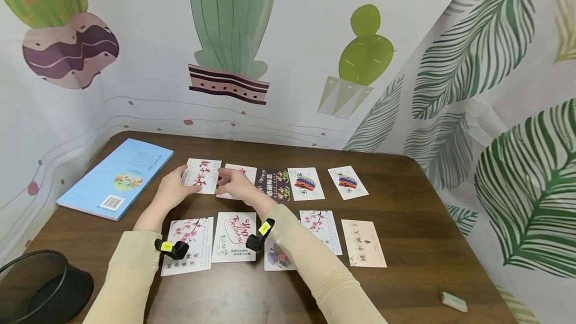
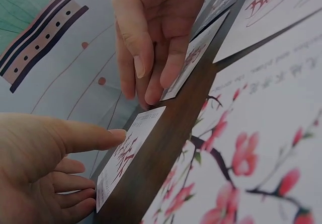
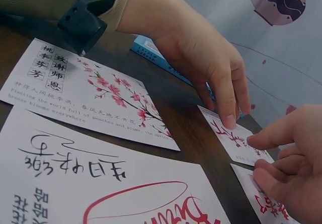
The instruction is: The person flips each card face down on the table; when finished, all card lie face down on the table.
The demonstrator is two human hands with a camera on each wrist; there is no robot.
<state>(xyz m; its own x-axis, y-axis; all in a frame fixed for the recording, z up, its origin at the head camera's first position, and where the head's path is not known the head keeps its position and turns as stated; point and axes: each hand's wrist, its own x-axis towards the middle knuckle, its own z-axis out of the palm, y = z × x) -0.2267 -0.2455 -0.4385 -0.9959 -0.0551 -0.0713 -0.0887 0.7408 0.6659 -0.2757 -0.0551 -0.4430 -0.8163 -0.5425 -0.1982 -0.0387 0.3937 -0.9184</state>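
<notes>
A white card with red characters (image 1: 201, 171) lies at the left end of the back row. My left hand (image 1: 172, 190) is at its left side, thumb (image 2: 108, 139) extended over the face and fingers along the edge. From the right, my right hand (image 1: 238, 185) reaches to the same card's right edge with loosely bent fingers, partly covering a second white card (image 1: 234, 167). Farther right come a dark card (image 1: 272, 184) and two white cards with a colourful figure (image 1: 306, 184). Below the hands lie a pink-blossom card (image 1: 189, 244) and a Happy Birthday card (image 1: 234, 236).
The front row continues with a purple-flower card (image 1: 279, 259) partly under the right sleeve, another blossom card (image 1: 321, 229) and a beige card (image 1: 363, 244). A blue book (image 1: 96, 176) lies back left, a black mesh holder (image 1: 76, 284) front left, a small pale block (image 1: 454, 302) front right.
</notes>
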